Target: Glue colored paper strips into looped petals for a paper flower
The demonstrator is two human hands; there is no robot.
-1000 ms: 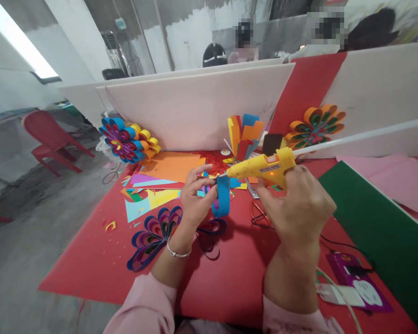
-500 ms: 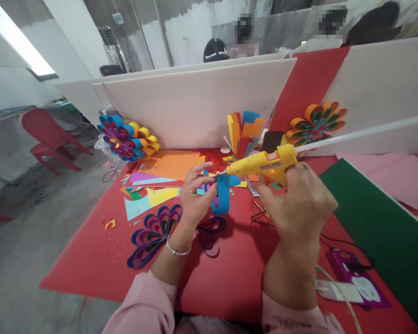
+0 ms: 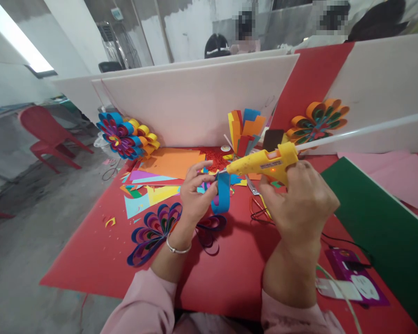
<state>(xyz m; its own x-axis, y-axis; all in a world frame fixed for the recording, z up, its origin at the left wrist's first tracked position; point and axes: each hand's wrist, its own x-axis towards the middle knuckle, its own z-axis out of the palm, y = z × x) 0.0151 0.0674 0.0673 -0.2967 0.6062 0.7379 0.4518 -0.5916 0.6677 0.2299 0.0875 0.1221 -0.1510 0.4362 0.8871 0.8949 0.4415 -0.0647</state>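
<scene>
While the right hand (image 3: 301, 202) wraps shut around the grip of the yellow glue gun (image 3: 261, 163), hiding its handle and trigger, the left hand (image 3: 195, 195) pinches a blue paper loop (image 3: 223, 195) at the nozzle, above the middle of the red table (image 3: 90, 260). The left forearm covers part of the purple paper flower (image 3: 153, 234) lying near the loop, and the gun's white glue stick (image 3: 362, 131) runs off the right edge.

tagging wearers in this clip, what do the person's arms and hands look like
Pink sleeves cover both arms, left sleeve and right sleeve, ending short of the wrists. A thin silver bangle circles the left wrist. The left grip and right grip are bare, no gloves.
</scene>
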